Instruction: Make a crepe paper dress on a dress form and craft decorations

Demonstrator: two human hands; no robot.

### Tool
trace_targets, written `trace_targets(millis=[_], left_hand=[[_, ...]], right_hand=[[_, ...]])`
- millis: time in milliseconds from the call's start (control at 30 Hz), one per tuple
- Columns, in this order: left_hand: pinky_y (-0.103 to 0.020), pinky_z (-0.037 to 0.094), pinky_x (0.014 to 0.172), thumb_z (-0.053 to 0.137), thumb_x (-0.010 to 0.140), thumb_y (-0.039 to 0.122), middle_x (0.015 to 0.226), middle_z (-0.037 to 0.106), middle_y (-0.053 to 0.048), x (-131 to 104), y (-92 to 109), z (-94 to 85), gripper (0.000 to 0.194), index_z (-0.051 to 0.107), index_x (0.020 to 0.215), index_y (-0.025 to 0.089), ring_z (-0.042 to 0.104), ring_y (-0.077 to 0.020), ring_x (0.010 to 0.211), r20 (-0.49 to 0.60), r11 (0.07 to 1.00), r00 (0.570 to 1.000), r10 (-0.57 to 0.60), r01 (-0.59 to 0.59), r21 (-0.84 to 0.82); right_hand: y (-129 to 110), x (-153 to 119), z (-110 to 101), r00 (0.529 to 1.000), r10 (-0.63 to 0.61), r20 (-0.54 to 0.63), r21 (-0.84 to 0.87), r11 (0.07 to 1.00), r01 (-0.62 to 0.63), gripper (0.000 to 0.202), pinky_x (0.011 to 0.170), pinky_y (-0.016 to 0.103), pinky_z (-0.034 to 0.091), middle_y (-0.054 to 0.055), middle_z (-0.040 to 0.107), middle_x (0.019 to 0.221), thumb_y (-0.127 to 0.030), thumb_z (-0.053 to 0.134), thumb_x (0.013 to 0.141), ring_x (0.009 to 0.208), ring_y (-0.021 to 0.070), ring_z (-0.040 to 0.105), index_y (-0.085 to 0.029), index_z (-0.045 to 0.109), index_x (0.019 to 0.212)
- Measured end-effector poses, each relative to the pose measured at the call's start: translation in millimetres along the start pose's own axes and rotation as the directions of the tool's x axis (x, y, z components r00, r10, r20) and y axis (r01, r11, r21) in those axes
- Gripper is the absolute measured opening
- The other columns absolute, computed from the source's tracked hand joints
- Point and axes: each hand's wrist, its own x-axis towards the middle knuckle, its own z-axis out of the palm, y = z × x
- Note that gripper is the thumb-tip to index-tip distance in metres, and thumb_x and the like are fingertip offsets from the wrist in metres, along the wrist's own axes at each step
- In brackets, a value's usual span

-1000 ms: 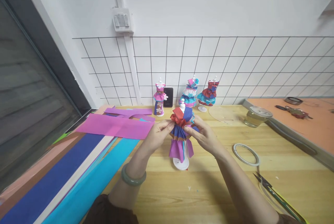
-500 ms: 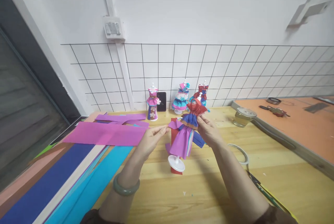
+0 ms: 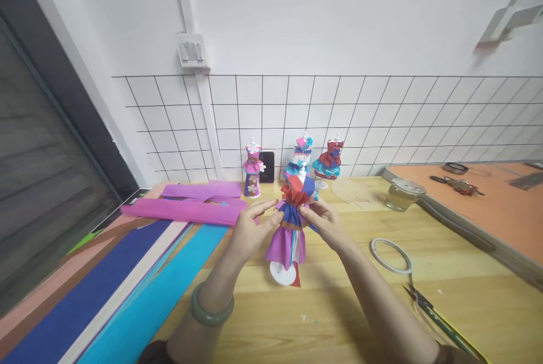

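Between my hands is a miniature dress form clothed in crepe paper, with a red and blue top, a gathered blue band and a purple skirt. Its round white base shows below, slightly tilted. My left hand grips the waist from the left side, thumb in front and fingers spread along a bit of purple paper. On the other side, my right hand grips the waist, its thumb on the blue band and its fingers hidden behind. A red paper piece lies partly under the base.
Three dressed forms stand at the wall, one in pink, beside a black phone. Crepe paper sheets cover the left side. At right are a tape roll, scissors, a lidded tub and keys.
The dress form has turned to face me and come more upright. My left hand has moved from pinching the purple strip's end to the waist. My view has shifted slightly.
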Motion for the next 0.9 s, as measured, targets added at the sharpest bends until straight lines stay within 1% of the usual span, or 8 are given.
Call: trace_targets(millis=[67, 167, 233, 300, 467, 600, 800, 900], left_hand=[[-0.036, 0.036, 0.098, 0.066, 0.069, 0.033, 0.121, 0.055, -0.009, -1, 2, 0.7, 0.042, 0.061, 0.109, 0.019, 0.047, -0.0236, 0.114, 0.012, 0.999, 0.999, 0.039, -0.040, 0.034], [-0.035, 0.035, 0.098, 0.065, 0.071, 0.030, 0.120, 0.055, -0.008, -1, 5, 1.6, 0.042, 0.060, 0.111, 0.020, 0.047, -0.0231, 0.114, 0.068, 0.995, 0.995, 0.078, -0.082, 0.051], [-0.034, 0.035, 0.098, 0.064, 0.072, 0.030, 0.117, 0.057, -0.007, -1, 7, 1.6, 0.038, 0.061, 0.109, 0.021, 0.047, -0.0228, 0.113, 0.095, 0.994, 0.991, 0.094, -0.099, 0.049], [-0.035, 0.035, 0.098, 0.063, 0.072, 0.030, 0.117, 0.058, -0.006, -1, 8, 1.2, 0.036, 0.062, 0.108, 0.021, 0.048, -0.0230, 0.113, 0.108, 0.993, 0.989, 0.105, -0.110, 0.037], [-0.036, 0.033, 0.100, 0.062, 0.074, 0.028, 0.119, 0.057, -0.007, 0, 7, -0.6, 0.033, 0.063, 0.106, 0.021, 0.046, -0.0237, 0.115, 0.124, 0.989, 0.981, 0.150, -0.150, -0.004], [-0.036, 0.032, 0.101, 0.061, 0.075, 0.027, 0.121, 0.055, -0.007, 1, 6, -2.0, 0.030, 0.064, 0.103, 0.020, 0.045, -0.0234, 0.117, 0.108, 0.985, 0.979, 0.173, -0.172, -0.017], [-0.034, 0.034, 0.099, 0.060, 0.076, 0.026, 0.120, 0.055, -0.007, 0, 7, -3.4, 0.025, 0.066, 0.099, 0.020, 0.046, -0.0225, 0.115, 0.128, 0.985, 0.977, 0.171, -0.164, -0.061], [-0.034, 0.034, 0.099, 0.061, 0.075, 0.026, 0.118, 0.056, -0.008, 1, 5, -3.8, 0.024, 0.067, 0.098, 0.019, 0.047, -0.0228, 0.114, 0.136, 0.983, 0.977, 0.162, -0.149, -0.104]], right_hand=[[-3, -3, 6, 0.998, -0.060, 0.036, -0.106, 0.992, 0.064, 0.018, 0.067, 0.032, 0.050, 0.005, 0.059, 0.095, -0.037, 0.059, 0.077, 0.081, 0.0192, 0.058, -0.023, 0.061, 0.088], [-12, -6, 14, 0.983, -0.171, 0.066, -0.287, 0.940, 0.183, 0.014, 0.080, 0.035, 0.045, 0.006, 0.055, 0.100, -0.034, 0.058, 0.078, 0.093, 0.0212, 0.053, -0.022, 0.061, 0.085], [-17, -7, 18, 0.967, -0.233, 0.101, -0.354, 0.900, 0.254, 0.013, 0.087, 0.037, 0.041, 0.006, 0.053, 0.100, -0.031, 0.057, 0.079, 0.097, 0.0214, 0.050, -0.022, 0.061, 0.089], [-21, -8, 19, 0.957, -0.259, 0.135, -0.380, 0.878, 0.291, 0.015, 0.088, 0.037, 0.040, 0.006, 0.054, 0.099, -0.029, 0.056, 0.080, 0.098, 0.0212, 0.049, -0.023, 0.061, 0.093], [-22, -9, 21, 0.965, -0.224, 0.139, -0.385, 0.885, 0.261, 0.017, 0.082, 0.035, 0.044, 0.006, 0.057, 0.095, -0.031, 0.056, 0.081, 0.092, 0.0206, 0.052, -0.023, 0.064, 0.093], [-21, -10, 22, 0.974, -0.196, 0.116, -0.358, 0.906, 0.225, 0.019, 0.078, 0.035, 0.047, 0.005, 0.060, 0.098, -0.032, 0.054, 0.081, 0.091, 0.0204, 0.055, -0.025, 0.067, 0.094], [-24, -12, 26, 0.972, -0.207, 0.110, -0.349, 0.908, 0.233, 0.017, 0.082, 0.036, 0.045, 0.005, 0.062, 0.094, -0.029, 0.057, 0.080, 0.091, 0.0205, 0.057, -0.025, 0.069, 0.092], [-25, -13, 26, 0.977, -0.192, 0.090, -0.367, 0.906, 0.212, 0.016, 0.078, 0.035, 0.045, 0.005, 0.062, 0.089, -0.031, 0.057, 0.080, 0.085, 0.0198, 0.058, -0.024, 0.069, 0.089]])
